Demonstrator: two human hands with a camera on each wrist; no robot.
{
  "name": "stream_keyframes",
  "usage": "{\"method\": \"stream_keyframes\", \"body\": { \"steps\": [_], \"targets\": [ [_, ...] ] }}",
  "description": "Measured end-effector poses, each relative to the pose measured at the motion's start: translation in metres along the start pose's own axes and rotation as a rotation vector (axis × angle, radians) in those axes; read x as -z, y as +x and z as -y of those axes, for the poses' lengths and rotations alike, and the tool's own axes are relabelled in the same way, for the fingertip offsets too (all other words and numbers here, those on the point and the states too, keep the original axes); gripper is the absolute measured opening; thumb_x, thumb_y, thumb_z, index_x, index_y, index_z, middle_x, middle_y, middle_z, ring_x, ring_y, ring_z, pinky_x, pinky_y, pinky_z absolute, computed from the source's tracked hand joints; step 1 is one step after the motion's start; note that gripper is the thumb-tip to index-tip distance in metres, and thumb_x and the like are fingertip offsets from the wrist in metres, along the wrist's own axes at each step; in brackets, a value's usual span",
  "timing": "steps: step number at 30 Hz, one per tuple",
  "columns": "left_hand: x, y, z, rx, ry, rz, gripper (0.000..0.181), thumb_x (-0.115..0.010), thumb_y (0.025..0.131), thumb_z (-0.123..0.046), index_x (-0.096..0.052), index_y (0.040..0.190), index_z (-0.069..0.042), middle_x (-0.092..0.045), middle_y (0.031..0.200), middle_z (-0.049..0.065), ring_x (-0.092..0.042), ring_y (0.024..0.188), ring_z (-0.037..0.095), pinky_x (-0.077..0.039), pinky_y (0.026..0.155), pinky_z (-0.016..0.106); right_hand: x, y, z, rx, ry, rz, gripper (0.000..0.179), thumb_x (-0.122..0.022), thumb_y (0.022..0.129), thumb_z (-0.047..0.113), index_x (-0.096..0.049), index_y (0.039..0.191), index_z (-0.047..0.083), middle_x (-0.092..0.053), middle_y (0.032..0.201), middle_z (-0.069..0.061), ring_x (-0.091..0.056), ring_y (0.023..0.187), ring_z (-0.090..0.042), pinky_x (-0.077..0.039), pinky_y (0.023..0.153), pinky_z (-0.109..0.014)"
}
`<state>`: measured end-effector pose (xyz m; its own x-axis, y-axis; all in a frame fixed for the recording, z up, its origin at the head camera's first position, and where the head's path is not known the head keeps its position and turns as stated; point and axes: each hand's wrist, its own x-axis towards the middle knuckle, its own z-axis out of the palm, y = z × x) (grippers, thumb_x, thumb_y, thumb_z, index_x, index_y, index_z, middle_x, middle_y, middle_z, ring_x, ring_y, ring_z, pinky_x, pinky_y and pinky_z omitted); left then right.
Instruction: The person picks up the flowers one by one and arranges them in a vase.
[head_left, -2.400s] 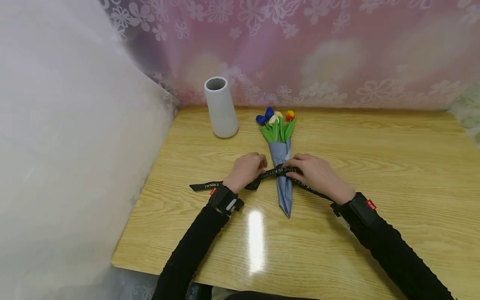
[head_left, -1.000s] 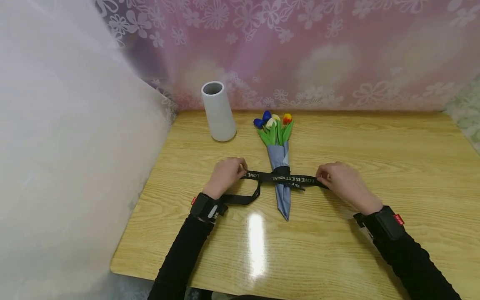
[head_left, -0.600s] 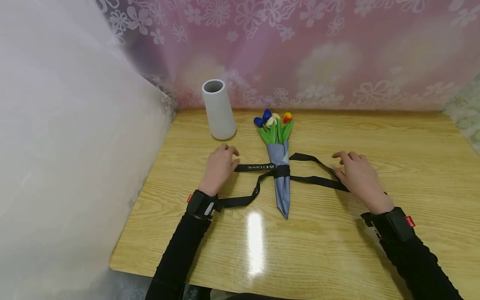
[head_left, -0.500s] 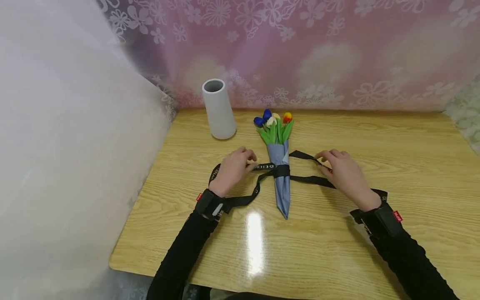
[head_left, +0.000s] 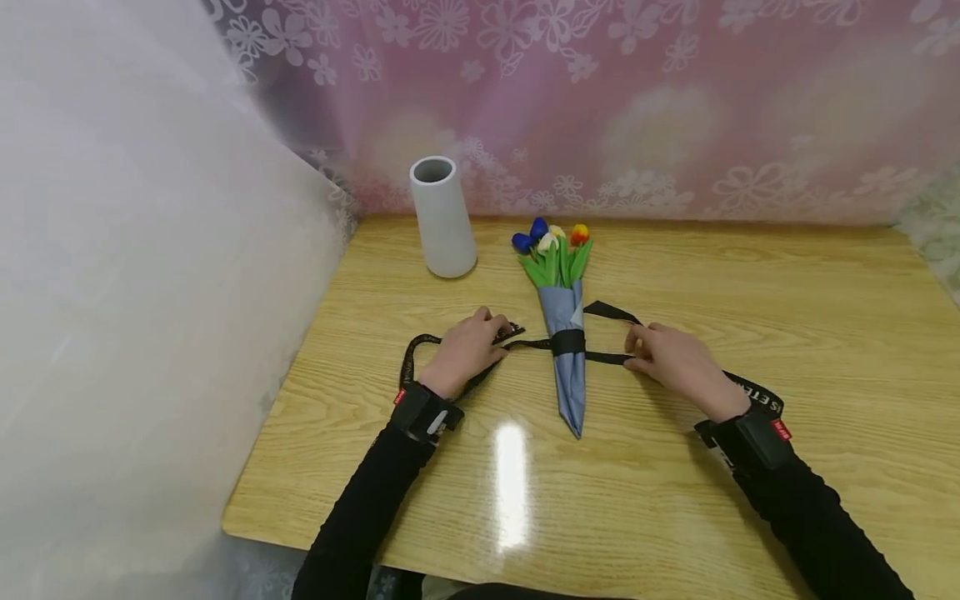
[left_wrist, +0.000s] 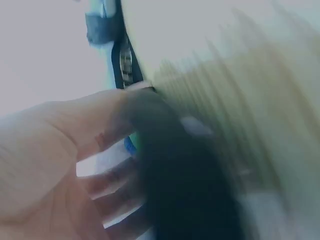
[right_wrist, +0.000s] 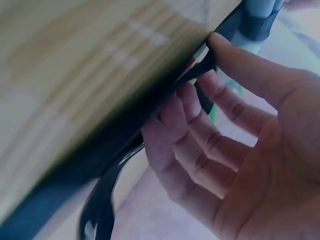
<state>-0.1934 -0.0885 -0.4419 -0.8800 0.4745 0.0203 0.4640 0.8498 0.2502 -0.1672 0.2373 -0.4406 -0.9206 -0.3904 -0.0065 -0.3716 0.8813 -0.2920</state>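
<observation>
A bouquet of artificial tulips (head_left: 551,250), blue, white and orange-red, lies on the table in grey-blue wrapping (head_left: 572,400). Black lettered ribbon (head_left: 567,342) circles the wrapping at its middle, and strands run out on both sides. Left of the bouquet, my left hand (head_left: 465,350) pinches a ribbon strand leading to the band; another end lies by its fingertips. My right hand (head_left: 675,362) holds the lower right strand between thumb and fingers (right_wrist: 190,107), as the right wrist view shows. An upper right strand passes behind that hand. Dark blurred ribbon (left_wrist: 185,185) fills the left wrist view's middle.
A white vase (head_left: 444,221) stands upright behind the left hand, left of the flowers. The wooden table (head_left: 810,333) ends at a pink floral curtain (head_left: 637,108). White sheeting (head_left: 150,292) hangs along the left side.
Both hands first drew ribbon outward from the bouquet's middle, then let go of the upper strands. Now they have come lower and taken the lower strands, the left one pulled straighter.
</observation>
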Motion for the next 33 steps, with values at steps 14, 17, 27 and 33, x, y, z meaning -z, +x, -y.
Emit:
{"method": "stream_keyframes", "body": {
  "steps": [14,17,27,33],
  "targets": [
    [0.033,0.005,-0.003,-0.015,-0.035,-0.132,0.025,-0.068,0.098,-0.034,-0.075,0.107,-0.012,-0.069,0.101,0.009,-0.064,0.072,0.02,-0.054,0.063,0.033,0.01,0.004,-0.001,0.012,0.019,-0.134,0.023,-0.073,0.095,0.023,-0.07,0.11,0.006,-0.069,0.093,-0.013,-0.06,0.066,-0.021,-0.045,0.053,-0.032],
    [0.032,0.023,-0.032,-0.123,-0.049,-0.141,0.015,-0.068,0.1,-0.028,-0.075,0.102,-0.016,-0.072,0.099,0.001,-0.067,0.078,0.015,-0.055,0.065,0.029,0.004,0.019,0.016,0.097,0.037,-0.158,0.018,-0.077,0.092,0.019,-0.073,0.107,0.009,-0.07,0.094,-0.011,-0.062,0.069,-0.022,-0.047,0.055,-0.034],
    [-0.005,0.048,-0.079,-0.166,0.069,-0.055,0.018,-0.072,0.096,-0.033,-0.071,0.104,-0.016,-0.066,0.096,0.0,-0.067,0.086,0.015,-0.055,0.069,0.028,-0.017,0.04,0.038,0.159,0.023,-0.213,0.012,-0.079,0.088,0.01,-0.073,0.097,0.004,-0.068,0.093,-0.011,-0.065,0.072,-0.024,-0.052,0.059,-0.037],
    [-0.016,0.05,-0.08,-0.152,0.028,-0.101,0.016,-0.071,0.097,-0.029,-0.068,0.101,-0.014,-0.063,0.091,0.0,-0.066,0.083,0.015,-0.054,0.067,0.028,-0.017,0.039,0.037,0.15,0.057,-0.22,0.004,-0.072,0.093,0.007,-0.07,0.095,0.004,-0.065,0.097,-0.012,-0.061,0.07,-0.021,-0.049,0.057,-0.034]
  ]
}}
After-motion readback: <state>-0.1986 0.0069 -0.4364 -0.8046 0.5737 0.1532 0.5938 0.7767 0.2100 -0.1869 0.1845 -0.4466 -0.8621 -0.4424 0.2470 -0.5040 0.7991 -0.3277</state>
